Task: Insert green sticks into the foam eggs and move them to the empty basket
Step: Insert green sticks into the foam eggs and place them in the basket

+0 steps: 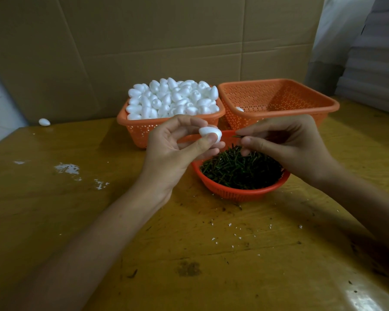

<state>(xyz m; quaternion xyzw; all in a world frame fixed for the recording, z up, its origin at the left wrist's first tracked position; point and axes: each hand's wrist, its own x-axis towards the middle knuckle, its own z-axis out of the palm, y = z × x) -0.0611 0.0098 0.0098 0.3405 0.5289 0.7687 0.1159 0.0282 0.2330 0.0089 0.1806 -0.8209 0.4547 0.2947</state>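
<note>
— What do the left hand (177, 142) fingers hold?
— A foam egg (210, 133), pinched between thumb and curled fingertips.
— And the right hand (283, 142)?
— Thumb and forefinger nip a green stick (237, 136), its tip just short of the egg.
— The baskets?
— The stick bowl (240, 192) sits under both sets of fingers. The full egg basket (133, 129) and nearly empty basket (279, 97) stand beyond them.

Wooden table (211, 254), full egg basket (142, 129), near-empty basket (279, 102), stick bowl (234, 194)
</note>
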